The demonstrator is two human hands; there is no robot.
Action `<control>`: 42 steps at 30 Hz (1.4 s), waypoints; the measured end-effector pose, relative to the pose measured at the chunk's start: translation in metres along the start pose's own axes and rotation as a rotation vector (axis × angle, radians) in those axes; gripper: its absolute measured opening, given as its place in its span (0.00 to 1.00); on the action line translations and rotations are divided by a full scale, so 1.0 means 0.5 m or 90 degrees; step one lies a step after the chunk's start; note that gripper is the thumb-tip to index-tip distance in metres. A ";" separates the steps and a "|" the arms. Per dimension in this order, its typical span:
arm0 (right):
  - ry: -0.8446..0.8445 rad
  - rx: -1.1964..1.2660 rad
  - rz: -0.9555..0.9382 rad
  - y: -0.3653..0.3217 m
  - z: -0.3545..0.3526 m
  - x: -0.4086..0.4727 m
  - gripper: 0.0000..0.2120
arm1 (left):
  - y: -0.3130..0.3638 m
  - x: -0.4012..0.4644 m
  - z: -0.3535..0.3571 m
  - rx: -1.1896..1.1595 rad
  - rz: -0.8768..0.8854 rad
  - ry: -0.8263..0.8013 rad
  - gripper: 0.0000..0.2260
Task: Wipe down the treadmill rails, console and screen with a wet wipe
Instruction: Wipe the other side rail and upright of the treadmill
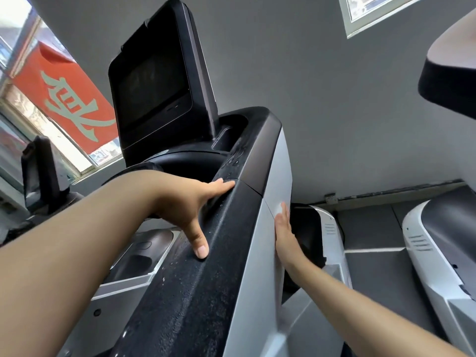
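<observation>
The treadmill's black right rail (195, 292) runs from the bottom centre up to the console (247, 140), and its top is speckled with dust or droplets. Above the console stands the dark screen (152, 88), switched off. My left hand (190, 210) rests on the rail's inner edge, fingers stretched toward the console buttons and thumb lying on top of the rail. My right hand (284, 235) lies flat against the rail's silver outer side panel (262, 253). No wet wipe shows in either hand; the right palm is hidden against the panel.
A second treadmill (438, 253) stands to the right and another console (38, 171) to the left. A grey wall is ahead, with a window and a red banner (64, 99) at the left. A dark rounded object (448, 81) hangs at the upper right.
</observation>
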State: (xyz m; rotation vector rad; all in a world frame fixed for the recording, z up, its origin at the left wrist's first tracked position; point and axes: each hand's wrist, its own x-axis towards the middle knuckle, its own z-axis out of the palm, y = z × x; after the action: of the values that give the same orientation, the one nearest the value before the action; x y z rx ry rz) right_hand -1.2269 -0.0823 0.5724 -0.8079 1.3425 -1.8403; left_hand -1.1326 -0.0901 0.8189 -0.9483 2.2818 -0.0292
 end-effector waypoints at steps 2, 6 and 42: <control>-0.024 0.000 -0.121 -0.018 0.020 -0.034 0.21 | -0.001 -0.003 0.000 0.004 0.005 -0.004 0.63; -0.039 -0.057 -0.179 -0.065 0.010 0.037 0.19 | -0.003 -0.006 -0.009 0.000 0.006 -0.001 0.64; 0.014 0.129 0.158 0.069 0.006 -0.069 0.25 | -0.027 0.016 0.003 0.003 0.045 0.012 0.61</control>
State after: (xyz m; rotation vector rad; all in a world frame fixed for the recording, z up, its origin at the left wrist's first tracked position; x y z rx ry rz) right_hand -1.1992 -0.0624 0.5376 -0.4931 1.1880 -1.7561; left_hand -1.1277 -0.1050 0.8168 -0.8685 2.3293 -0.0136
